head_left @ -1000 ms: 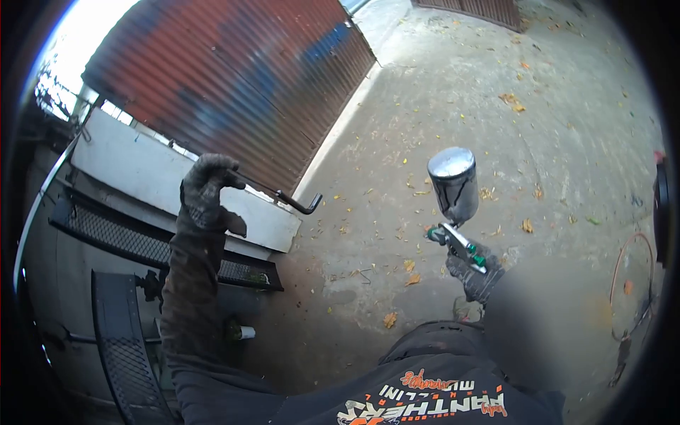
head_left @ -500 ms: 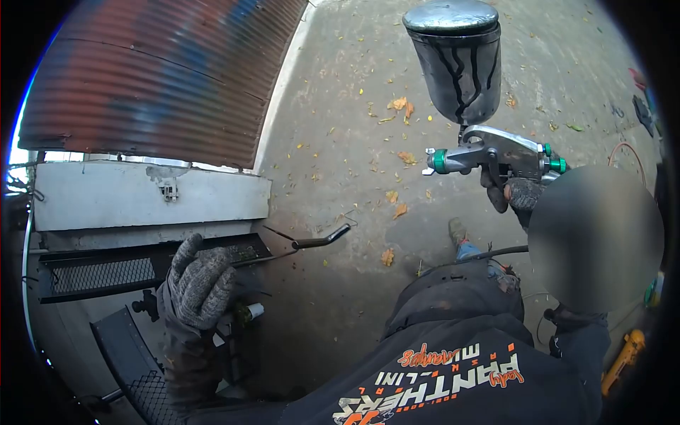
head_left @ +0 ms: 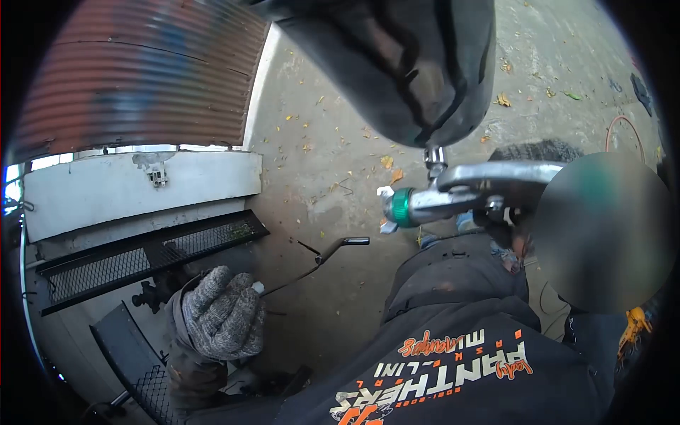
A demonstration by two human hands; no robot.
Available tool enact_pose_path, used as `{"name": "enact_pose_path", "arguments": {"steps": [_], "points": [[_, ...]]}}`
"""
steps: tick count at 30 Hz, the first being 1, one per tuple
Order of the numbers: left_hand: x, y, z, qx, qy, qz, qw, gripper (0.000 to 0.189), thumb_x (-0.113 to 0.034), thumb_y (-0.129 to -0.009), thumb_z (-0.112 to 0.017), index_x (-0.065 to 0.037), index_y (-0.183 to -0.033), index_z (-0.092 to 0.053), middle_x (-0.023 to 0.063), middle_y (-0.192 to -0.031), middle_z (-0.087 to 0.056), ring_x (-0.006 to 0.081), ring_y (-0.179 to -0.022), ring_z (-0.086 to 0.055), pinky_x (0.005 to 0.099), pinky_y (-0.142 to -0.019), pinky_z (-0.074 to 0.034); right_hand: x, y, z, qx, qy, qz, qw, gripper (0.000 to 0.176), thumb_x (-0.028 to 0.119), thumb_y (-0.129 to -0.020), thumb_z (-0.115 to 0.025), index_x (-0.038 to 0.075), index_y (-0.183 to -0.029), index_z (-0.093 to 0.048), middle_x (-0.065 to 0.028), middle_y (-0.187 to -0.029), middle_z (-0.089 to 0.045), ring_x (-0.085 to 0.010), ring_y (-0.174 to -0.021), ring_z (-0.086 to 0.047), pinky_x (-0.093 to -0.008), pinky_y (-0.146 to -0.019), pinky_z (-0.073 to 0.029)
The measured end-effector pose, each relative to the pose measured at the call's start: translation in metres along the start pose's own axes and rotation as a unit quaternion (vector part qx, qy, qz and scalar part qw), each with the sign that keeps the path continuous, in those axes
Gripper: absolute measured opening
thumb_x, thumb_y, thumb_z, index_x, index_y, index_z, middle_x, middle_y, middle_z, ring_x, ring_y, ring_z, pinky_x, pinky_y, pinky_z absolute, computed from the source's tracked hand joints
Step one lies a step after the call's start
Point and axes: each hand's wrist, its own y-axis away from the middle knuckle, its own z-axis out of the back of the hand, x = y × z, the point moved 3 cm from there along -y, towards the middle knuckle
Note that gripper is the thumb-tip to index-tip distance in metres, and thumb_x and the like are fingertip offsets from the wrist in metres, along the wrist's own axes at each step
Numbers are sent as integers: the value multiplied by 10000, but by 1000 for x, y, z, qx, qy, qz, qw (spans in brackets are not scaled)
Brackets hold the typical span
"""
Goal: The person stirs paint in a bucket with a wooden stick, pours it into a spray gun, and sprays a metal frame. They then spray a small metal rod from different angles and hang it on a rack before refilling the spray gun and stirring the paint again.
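My right hand (head_left: 538, 150), in a grey knit glove, grips a metal spray gun (head_left: 489, 177) with a green ring behind its nozzle. A dark paint cup (head_left: 418, 64) with drips down its side stands on top of the gun, close to the camera. A blurred round patch hides the gun's rear and part of the hand. At lower left is my left hand (head_left: 225, 312), also gloved, its fingers curled inward; whatever they hold, if anything, is hidden. Just right of it, a bent black tube (head_left: 347, 241) joins a thin rod.
Black mesh-panelled frames (head_left: 99, 273) lie left of my left hand. Behind them are a white low wall (head_left: 142, 195) and a rusty corrugated sheet (head_left: 142, 78). Leaves dot the concrete floor (head_left: 312, 163). A red hose (head_left: 627, 127) and a yellow tool (head_left: 635, 329) are at right.
The spray gun has come closer to the camera, lower and to the left, its cup now tilted. My left hand has moved slightly right and down, with its fingers more curled.
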Motion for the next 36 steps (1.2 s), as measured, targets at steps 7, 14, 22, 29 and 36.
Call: {"name": "enact_pose_path", "arguments": {"steps": [7,14,22,29,36], "points": [[0,8,1,-3,-25,-36,999,259,-119,-816,-644,25,-1030,-662,193,-1023,-719,362,-1004,-715,565,-1085,-453,35,-15,-42,139,197,6,971,603,137,-779,-858,13,-1316,-613,-139,-1113,-703,-254,-969,-702,-367,-814,-564],[2,14,8,-20,-49,28,998,143,-80,-803,-678,-74,-932,-617,149,-1038,-660,319,-990,-703,600,-1044,-495,25,-14,-39,119,300,14,946,351,151,-864,-770,7,-1167,-669,-177,-1019,-688,-336,-918,-703,-393,-796,-562],[15,26,15,-82,-47,154,984,347,30,-748,-734,-42,-1072,-633,142,-1030,-659,341,-928,-703,569,-974,-538,-31,-9,-7,2,294,-144,945,305,225,-895,-746,44,-1122,-651,-167,-960,-675,-338,-840,-669,-398,-776,-543],[-14,85,-17,-163,175,560,793,249,16,-778,-734,8,-1007,-637,131,-943,-658,252,-795,-676,369,-737,-565,-54,-40,7,-132,211,-83,965,342,226,-943,-708,23,-1203,-619,-62,-896,-673,-161,-694,-630,-308,-601,-507],[-85,153,-48,-212,266,789,512,145,-91,-814,-779,-29,-895,-676,58,-752,-667,92,-725,-582,299,-665,-513,-36,-84,-5,-64,194,-126,971,484,370,-959,-669,38,-1292,-557,-57,-829,-618,-100,-354,-449,-254,-298,-366]]}}
